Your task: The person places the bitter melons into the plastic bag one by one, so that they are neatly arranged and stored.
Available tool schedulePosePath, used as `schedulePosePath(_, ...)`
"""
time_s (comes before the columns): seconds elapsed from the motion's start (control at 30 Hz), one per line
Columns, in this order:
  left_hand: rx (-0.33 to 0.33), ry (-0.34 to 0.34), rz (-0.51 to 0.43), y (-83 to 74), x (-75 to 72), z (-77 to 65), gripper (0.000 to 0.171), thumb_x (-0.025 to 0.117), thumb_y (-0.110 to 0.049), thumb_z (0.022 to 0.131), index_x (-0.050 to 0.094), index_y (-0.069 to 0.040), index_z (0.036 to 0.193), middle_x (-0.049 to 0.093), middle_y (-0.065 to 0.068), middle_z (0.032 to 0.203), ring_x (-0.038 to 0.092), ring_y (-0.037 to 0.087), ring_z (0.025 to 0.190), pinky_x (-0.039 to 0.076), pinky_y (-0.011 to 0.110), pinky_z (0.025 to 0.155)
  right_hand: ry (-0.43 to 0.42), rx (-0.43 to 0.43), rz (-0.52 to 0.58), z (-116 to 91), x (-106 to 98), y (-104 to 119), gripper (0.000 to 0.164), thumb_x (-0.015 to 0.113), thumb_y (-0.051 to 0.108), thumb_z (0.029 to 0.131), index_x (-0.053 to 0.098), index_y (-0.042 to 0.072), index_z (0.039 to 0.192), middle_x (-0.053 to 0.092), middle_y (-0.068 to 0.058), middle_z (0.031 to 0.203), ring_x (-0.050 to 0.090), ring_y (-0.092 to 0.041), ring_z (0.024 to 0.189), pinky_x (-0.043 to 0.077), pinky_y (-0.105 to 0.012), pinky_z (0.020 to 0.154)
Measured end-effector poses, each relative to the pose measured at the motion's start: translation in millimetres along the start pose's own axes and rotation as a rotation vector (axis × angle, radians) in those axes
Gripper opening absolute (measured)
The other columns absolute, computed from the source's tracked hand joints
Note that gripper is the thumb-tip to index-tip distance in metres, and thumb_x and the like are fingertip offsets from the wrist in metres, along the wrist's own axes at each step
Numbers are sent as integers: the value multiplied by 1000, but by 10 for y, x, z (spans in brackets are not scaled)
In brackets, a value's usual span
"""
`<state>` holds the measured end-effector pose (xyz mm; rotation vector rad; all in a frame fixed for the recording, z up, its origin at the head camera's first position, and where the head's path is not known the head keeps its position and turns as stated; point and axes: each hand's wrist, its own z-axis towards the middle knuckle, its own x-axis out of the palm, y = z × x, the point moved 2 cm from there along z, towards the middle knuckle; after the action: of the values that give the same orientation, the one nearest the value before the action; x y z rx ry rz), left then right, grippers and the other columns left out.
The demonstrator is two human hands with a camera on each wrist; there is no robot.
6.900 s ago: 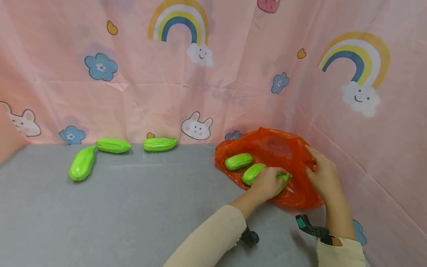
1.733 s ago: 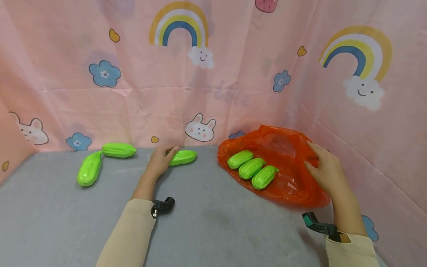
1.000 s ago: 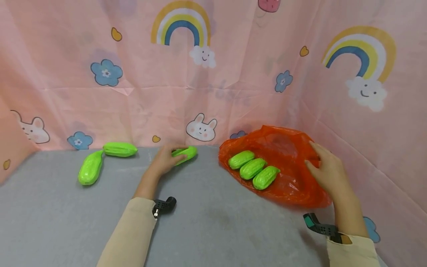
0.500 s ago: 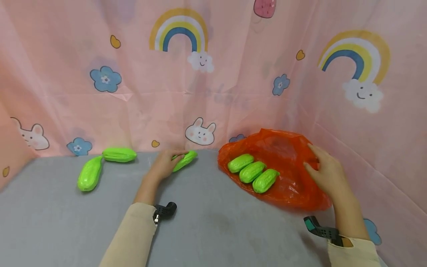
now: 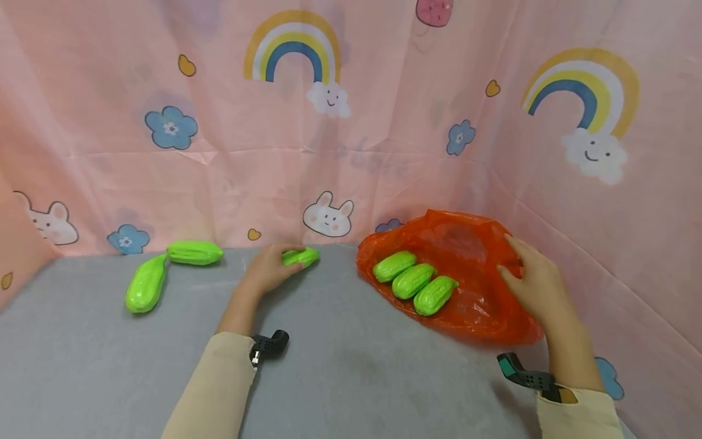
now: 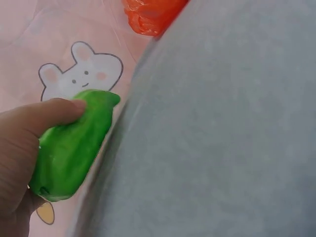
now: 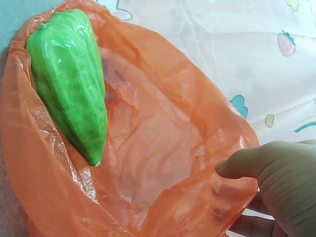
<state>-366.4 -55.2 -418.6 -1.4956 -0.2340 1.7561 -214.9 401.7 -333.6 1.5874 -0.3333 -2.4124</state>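
Observation:
My left hand grips a ridged bright-green gourd near the back edge of the table. In the left wrist view the thumb lies over that gourd, and the other fingers are mostly hidden behind it. An orange-red plastic bag lies open at the right. Three more gourds sit side by side in its mouth, the nearest gourd toward me. My right hand holds the bag's right rim; the right wrist view has the thumb inside and the fingers partly hidden behind the plastic.
Two further gourds lie at the back left of the grey table: one gourd lies along the wall, another gourd slants toward me, their ends close together. A pink printed cloth rises behind and at the right.
My left hand has left the third gourd in the bag and moved left to another gourd. It has gripped this one and turned it slightly. My right hand stays at the bag's rim.

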Motion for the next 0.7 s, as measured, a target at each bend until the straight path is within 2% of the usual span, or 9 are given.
schedulePosePath(0.17, 22, -59, -27, -87, -50, 18, 45, 75, -27, 90, 68, -11, 131, 69, 11, 132, 63, 28, 108, 49, 49, 93, -6, -4, 3, 8, 5, 13, 68, 68, 6, 92, 39, -2, 153, 46, -36, 146, 48, -57, 125, 43, -73, 97)
schedulePosePath(0.23, 39, -70, -39, -149, -62, 33, 45, 74, -27, 90, 68, -11, 132, 69, 11, 132, 63, 27, 109, 49, 48, 94, -8, -4, 4, 5, 7, 11, 68, 68, 6, 92, 39, -1, 153, 46, -36, 146, 48, -57, 125, 43, -73, 97)
schedulePosePath(0.37, 36, -67, -120, -281, -72, 63, 42, 73, -28, 92, 68, -13, 131, 71, 9, 128, 62, 25, 103, 50, 43, 90, -2, 4, 4, -10, 5, 5, 68, 67, 7, 92, 38, -1, 153, 45, -35, 147, 47, -57, 127, 42, -73, 99)
schedulePosePath(0.5, 33, -68, -214, -398, -74, 70, 39, 73, -25, 93, 69, -12, 129, 72, 11, 125, 66, 26, 104, 51, 38, 86, 6, 0, -3, -6, 1, 16, 69, 67, 8, 92, 38, 0, 154, 45, -35, 148, 48, -56, 125, 43, -73, 98)
schedulePosePath(0.7, 5, -70, -236, -613, -28, 79, 38, 71, -27, 94, 69, -16, 130, 70, 11, 129, 71, 29, 105, 55, 35, 77, 22, -12, 5, 21, 10, 53, 68, 68, 11, 94, 38, 1, 154, 45, -34, 149, 46, -56, 128, 42, -73, 98)
